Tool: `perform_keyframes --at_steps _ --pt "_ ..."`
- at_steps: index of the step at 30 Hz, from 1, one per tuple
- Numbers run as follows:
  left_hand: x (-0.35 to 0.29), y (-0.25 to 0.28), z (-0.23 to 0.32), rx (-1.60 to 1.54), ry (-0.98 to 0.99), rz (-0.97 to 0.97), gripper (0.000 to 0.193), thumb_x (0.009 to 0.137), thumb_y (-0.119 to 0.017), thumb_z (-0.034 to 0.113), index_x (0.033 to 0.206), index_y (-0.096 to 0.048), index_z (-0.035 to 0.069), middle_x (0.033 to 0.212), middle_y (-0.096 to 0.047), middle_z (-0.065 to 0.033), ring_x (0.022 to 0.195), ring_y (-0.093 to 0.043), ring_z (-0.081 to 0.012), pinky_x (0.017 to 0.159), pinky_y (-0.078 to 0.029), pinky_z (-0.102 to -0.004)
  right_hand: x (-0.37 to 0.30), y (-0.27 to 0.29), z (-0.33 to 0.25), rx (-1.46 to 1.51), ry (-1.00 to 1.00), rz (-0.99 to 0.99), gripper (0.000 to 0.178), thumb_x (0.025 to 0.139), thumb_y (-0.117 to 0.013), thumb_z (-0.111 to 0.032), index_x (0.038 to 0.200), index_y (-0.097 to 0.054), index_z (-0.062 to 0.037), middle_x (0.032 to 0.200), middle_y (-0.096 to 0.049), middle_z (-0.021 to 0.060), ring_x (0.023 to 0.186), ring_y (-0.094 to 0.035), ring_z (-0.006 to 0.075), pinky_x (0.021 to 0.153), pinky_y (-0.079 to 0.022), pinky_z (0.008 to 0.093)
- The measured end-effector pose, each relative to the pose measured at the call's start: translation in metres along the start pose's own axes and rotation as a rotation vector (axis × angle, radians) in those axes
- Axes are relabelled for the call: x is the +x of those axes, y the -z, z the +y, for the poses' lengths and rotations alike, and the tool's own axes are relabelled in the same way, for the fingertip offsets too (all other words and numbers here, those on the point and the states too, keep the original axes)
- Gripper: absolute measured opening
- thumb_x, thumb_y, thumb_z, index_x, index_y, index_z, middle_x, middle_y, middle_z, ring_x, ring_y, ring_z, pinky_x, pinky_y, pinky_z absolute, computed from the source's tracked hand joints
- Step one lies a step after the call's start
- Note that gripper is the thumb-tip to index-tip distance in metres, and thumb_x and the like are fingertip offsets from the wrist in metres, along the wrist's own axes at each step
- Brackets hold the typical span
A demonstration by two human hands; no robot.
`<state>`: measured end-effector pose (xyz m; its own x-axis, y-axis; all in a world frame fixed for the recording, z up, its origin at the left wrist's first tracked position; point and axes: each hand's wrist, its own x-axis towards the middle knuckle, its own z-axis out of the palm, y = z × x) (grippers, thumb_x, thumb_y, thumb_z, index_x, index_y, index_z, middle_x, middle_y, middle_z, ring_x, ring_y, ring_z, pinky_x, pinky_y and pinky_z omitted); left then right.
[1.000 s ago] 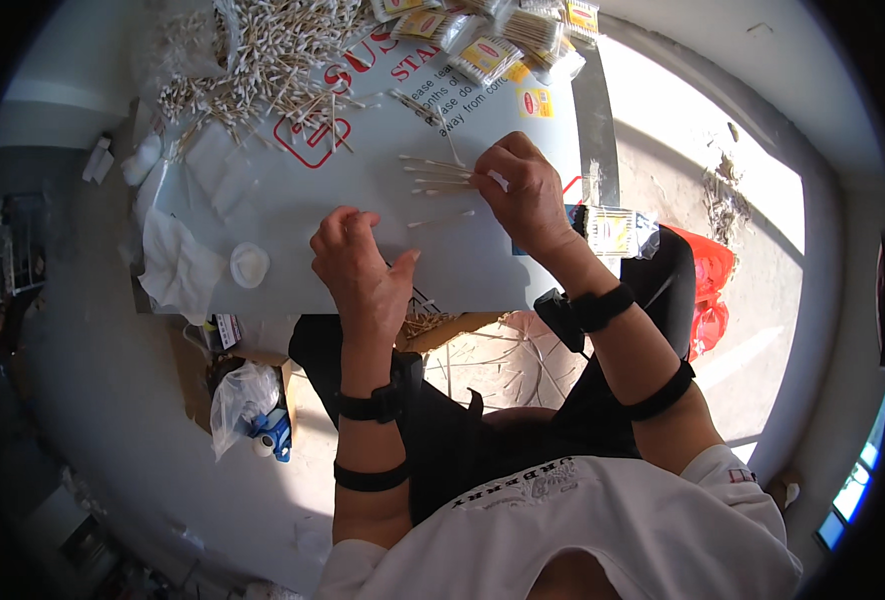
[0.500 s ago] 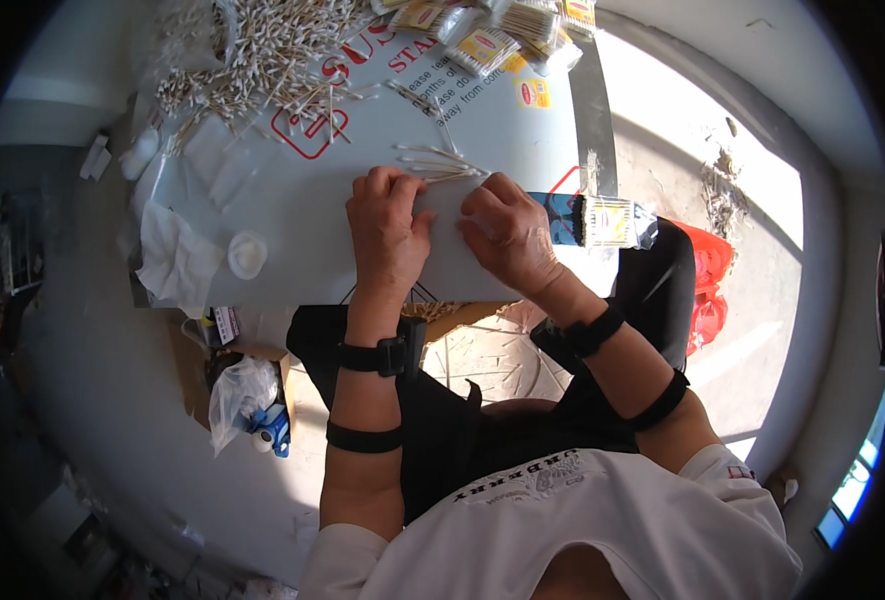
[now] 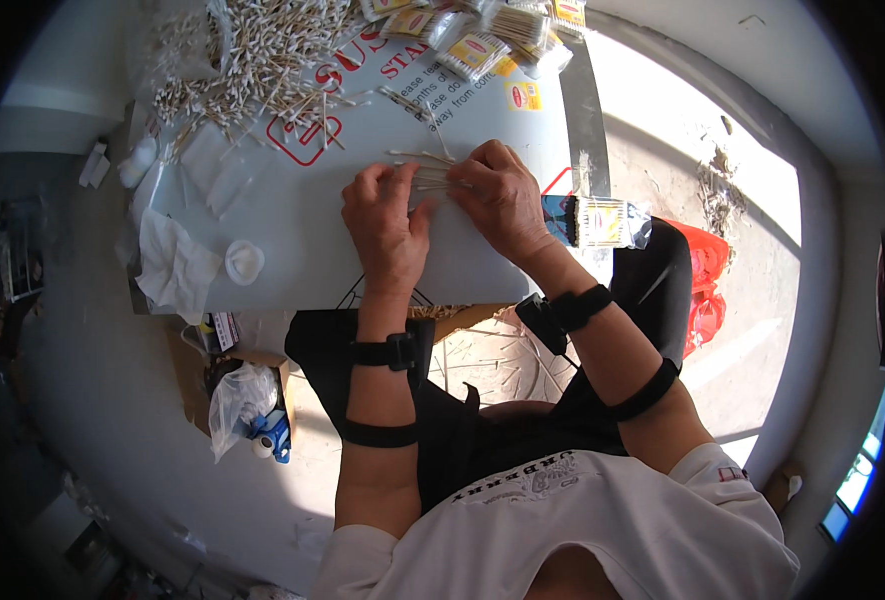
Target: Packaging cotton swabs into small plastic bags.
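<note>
"Cotton swabs (image 3: 433, 180) lay bunched over the grey table (image 3: 298, 230), right between both hands! What was the right hand (image 3: 503, 200) doing?"

"Pinching their ends in its fingertips! And the left hand (image 3: 387, 225)?"

"Curled beside the opposite ends; I couldn't tell whether it gripped any. Beyond, a loose heap (image 3: 273, 65) sat near packets (image 3: 473, 52)."

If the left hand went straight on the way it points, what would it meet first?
Likely the swabs just past the left hand; depth is unclear, so it may be touching them.
</note>
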<state>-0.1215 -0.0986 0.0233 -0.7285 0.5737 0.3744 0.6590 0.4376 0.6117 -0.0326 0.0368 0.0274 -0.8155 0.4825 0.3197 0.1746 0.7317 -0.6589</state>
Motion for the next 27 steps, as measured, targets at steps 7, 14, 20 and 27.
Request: perform_keyframes --at_steps 7,14,20,27 --pt "-0.01 0.002 -0.007 0.045 -0.058 -0.058 0.033 0.071 -0.079 0.01 0.101 -0.066 0.012 0.109 -0.053 -0.0063 0.104 -0.049 -0.0303 0.089 -0.04 -0.0451 -0.001 0.0 -0.002 0.075 -0.079 -0.042 0.014 0.071 -0.075 -0.009 0.083 -0.068 -0.0098 0.088 -0.058 0.0061 0.088 -0.061 0.0279 0.074 -0.053 0.0397" --pt "-0.01 0.001 -0.002 0.032 -0.072 -0.031 0.033 0.073 -0.077 0.009 0.103 -0.064 0.01 0.108 -0.056 -0.006 0.103 -0.051 -0.0303 0.089 -0.04 -0.0433 0.018 -0.008 0.004 -0.032 0.04 0.037 0.011 0.072 -0.072 -0.009 0.082 -0.068 -0.01 0.088 -0.058 0.0079 0.088 -0.061 0.028 0.074 -0.052 0.0389" --pt "-0.015 0.003 -0.006 0.082 -0.092 -0.038 0.037 0.073 -0.076 0.011 0.106 -0.062 0.011 0.112 -0.054 -0.0052 0.111 -0.048 -0.029 0.094 -0.038 -0.0456 0.006 -0.004 -0.005 -0.051 0.064 -0.067 0.011 0.072 -0.073 -0.006 0.081 -0.066 -0.0065 0.087 -0.058 0.0082 0.083 -0.062 0.0285 0.071 -0.052 0.0378" --pt "-0.014 0.001 -0.003 0.039 -0.075 -0.06 0.036 0.073 -0.076 0.013 0.106 -0.062 0.011 0.112 -0.054 -0.0051 0.109 -0.049 -0.0293 0.092 -0.037 -0.0451 0.031 0.005 0.004 0.117 -0.183 -0.106 0.015 0.074 -0.075 -0.015 0.084 -0.066 -0.0076 0.088 -0.059 0.0108 0.09 -0.063 0.0309 0.076 -0.052 0.0402"
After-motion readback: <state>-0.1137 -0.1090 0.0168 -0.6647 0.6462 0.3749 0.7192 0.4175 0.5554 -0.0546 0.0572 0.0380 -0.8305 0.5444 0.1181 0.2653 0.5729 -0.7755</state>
